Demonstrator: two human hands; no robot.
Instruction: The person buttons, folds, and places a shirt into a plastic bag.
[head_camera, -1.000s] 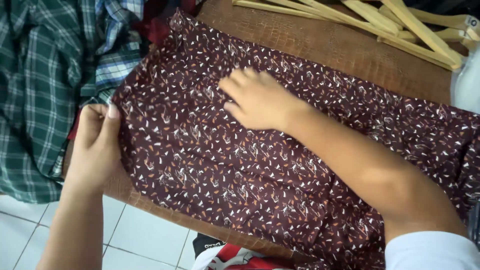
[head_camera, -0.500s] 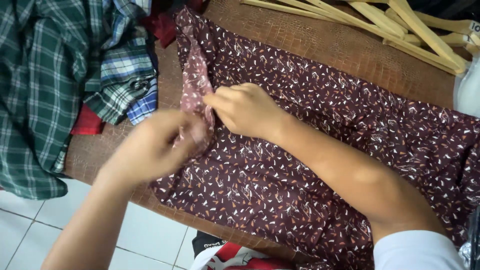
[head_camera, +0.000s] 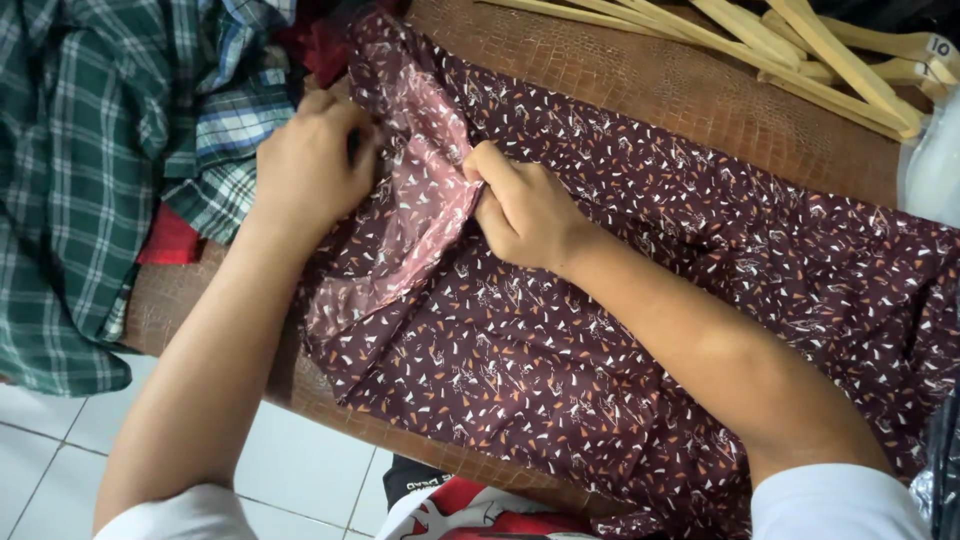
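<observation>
Brown table (head_camera: 640, 90) under a maroon patterned shirt (head_camera: 620, 330): my left hand (head_camera: 310, 165) and right hand (head_camera: 520, 205) pinch its folded-over edge, paler inside showing, beside plaid shirts (head_camera: 80, 170).

The left hand's (head_camera: 305, 165) fingertips curl out of sight under the folded-over flap of the maroon patterned garment (head_camera: 560, 330), which runs off the right edge. The wooden hangers (head_camera: 800, 50) are cut by the far edge. The plaid shirts (head_camera: 80, 180) run off the left edge and hide that end of the desk (head_camera: 640, 80).
</observation>
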